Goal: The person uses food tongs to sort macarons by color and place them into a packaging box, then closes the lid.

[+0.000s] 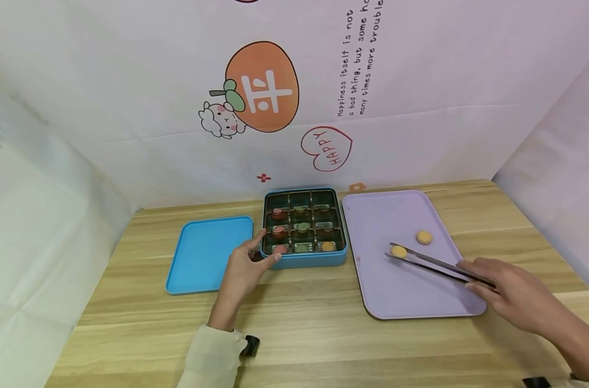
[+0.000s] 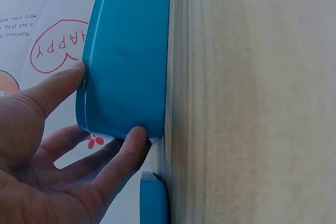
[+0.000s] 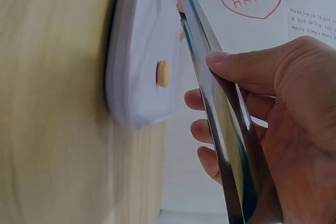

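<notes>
A blue square box (image 1: 310, 261) with a divided insert stands at the table's back. Pink macarons (image 1: 280, 249) line its left column, green macarons (image 1: 302, 227) lie in the middle column, and a yellow macaron (image 1: 327, 246) sits front right. My left hand (image 1: 243, 269) holds the box's front-left corner, thumb at the front rim and fingers along the left side. In my right hand (image 1: 512, 291) I grip metal tongs (image 1: 449, 266). Their tips are around a yellow macaron (image 1: 398, 251) over the lilac tray (image 1: 401, 293). Another yellow macaron (image 3: 164, 73) rests on the tray, farther right.
Left of the box lies a blue lid (image 1: 209, 256), flat on the wooden table (image 1: 294, 328). A white printed cloth (image 1: 153, 97) hangs behind the table, close to the back of the box and tray.
</notes>
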`<state>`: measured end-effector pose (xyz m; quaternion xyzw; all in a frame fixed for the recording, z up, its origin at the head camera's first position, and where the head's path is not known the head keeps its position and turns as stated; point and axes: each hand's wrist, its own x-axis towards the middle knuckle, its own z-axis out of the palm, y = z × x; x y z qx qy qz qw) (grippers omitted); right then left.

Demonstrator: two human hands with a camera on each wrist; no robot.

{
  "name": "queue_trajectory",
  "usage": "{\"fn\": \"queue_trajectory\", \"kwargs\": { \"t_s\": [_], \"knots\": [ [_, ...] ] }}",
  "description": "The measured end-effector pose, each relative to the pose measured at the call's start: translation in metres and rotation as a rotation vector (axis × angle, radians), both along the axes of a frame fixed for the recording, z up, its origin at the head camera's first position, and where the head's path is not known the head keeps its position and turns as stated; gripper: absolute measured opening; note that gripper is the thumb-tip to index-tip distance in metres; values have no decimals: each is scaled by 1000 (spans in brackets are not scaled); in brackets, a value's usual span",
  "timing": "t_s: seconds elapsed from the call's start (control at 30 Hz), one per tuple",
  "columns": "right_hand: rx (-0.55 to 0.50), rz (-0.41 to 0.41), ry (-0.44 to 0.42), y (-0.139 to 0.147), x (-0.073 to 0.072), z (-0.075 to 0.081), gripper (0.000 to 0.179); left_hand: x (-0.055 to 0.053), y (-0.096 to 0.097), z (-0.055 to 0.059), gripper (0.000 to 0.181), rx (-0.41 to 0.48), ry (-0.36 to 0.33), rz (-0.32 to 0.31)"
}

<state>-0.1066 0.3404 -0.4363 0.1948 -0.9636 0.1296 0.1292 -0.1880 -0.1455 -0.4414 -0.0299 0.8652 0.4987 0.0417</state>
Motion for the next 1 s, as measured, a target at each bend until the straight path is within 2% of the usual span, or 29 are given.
{"fn": "queue_trajectory", "kwargs": {
  "t_s": [0.23, 0.43, 0.57, 0.8, 1.0],
  "knots": [
    [3, 1, 6, -14, -4, 8, 36, 0, -1, 0, 72, -4, 3, 0],
    [-9, 47, 87, -26, -11, 14, 36, 0, -1, 0, 72, 2, 4, -3],
    [-18, 60, 100, -37, -16, 18, 39, 0, -1, -1, 72, 7, 5, -3],
    [-11, 99, 134, -54, -25, 22, 51, 0, -1, -1, 72, 5, 2, -6],
    [2, 113, 145, -72, -36, 28, 43, 0, 0, -1, 72, 9, 9, -8]
  ]
}}
